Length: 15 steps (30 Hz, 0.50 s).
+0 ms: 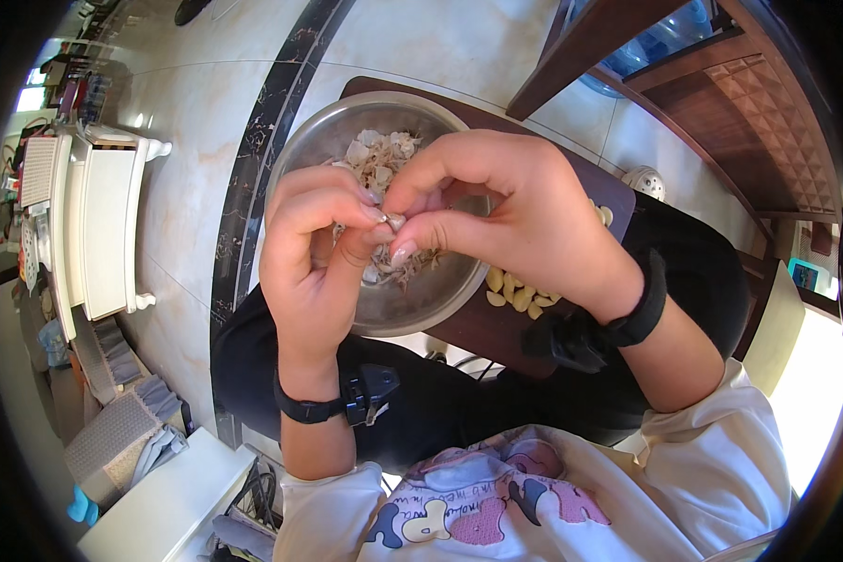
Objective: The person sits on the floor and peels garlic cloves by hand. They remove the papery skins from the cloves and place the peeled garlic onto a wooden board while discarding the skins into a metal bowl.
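A small garlic clove (395, 222), its skin partly on, is pinched between the fingertips of both hands. My left hand (316, 246) grips it from the left and my right hand (506, 218) from the right. Both hands are over a round stainless steel bowl (407, 319), which holds garlic skins (386, 158) and dry root bits. Peeled garlic cloves (516, 291) lie on the dark brown board beside the bowl, below my right hand; a few more show past my right wrist, and the hand hides part of the pile.
The dark board (456, 337) lies under the bowl, close to my knees. A wooden chair (590, 56) stands at the upper right near large blue water bottles (646, 49). White drawers (109, 225) stand at the left, beyond a black marble floor strip (253, 161).
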Tool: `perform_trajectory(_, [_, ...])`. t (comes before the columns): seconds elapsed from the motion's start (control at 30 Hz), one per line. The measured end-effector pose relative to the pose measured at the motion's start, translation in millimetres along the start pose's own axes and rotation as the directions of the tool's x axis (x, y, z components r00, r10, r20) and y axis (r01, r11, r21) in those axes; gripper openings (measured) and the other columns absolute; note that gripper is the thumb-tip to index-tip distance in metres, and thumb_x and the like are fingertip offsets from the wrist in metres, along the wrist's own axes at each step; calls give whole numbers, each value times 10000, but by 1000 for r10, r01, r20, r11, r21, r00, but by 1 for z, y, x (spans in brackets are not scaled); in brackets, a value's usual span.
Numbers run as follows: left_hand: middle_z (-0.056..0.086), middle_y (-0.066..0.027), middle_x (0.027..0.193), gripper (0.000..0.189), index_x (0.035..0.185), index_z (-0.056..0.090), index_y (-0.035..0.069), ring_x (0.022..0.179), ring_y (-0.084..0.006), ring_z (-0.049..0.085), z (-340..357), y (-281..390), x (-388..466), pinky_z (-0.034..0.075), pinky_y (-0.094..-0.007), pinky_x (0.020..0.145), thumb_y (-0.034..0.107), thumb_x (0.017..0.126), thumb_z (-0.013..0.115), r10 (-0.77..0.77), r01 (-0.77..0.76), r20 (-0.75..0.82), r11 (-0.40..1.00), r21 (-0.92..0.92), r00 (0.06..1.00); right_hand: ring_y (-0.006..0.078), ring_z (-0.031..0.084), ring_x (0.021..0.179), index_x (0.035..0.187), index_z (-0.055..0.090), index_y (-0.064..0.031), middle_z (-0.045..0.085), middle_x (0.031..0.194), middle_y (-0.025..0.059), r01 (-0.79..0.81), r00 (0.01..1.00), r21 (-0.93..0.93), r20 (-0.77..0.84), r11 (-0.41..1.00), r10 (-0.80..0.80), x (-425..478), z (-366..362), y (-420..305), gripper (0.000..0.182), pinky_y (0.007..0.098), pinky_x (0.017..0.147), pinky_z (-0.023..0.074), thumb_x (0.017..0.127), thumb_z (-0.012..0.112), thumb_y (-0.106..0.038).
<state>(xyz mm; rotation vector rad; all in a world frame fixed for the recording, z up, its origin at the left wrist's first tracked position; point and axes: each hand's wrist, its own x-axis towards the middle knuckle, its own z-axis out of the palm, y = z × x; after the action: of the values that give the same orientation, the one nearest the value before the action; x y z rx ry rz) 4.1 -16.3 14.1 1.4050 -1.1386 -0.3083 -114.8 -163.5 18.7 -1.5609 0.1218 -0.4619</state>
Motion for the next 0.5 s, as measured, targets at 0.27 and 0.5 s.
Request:
perform_trajectory(0.27, [513, -87, 988, 150, 947, 585, 53, 880, -155, 549, -2, 3, -3, 462, -256, 792, 3, 831, 666, -60, 62, 57, 997, -46, 997, 119, 669, 746, 876, 658, 8, 693, 782, 73, -133, 991, 231, 48, 964, 125, -4, 2, 2, 146, 239, 706, 518, 762, 731, -46])
perform_trajectory(0.5, [503, -76, 975, 150, 915, 576, 38, 844, -144, 527, -6, 4, -2, 453, -246, 773, -25, 812, 666, -75, 77, 83, 997, -15, 994, 100, 651, 732, 855, 667, 12, 696, 783, 70, -189, 982, 271, 80, 944, 174, -6, 4, -1, 119, 235, 693, 513, 773, 728, -50])
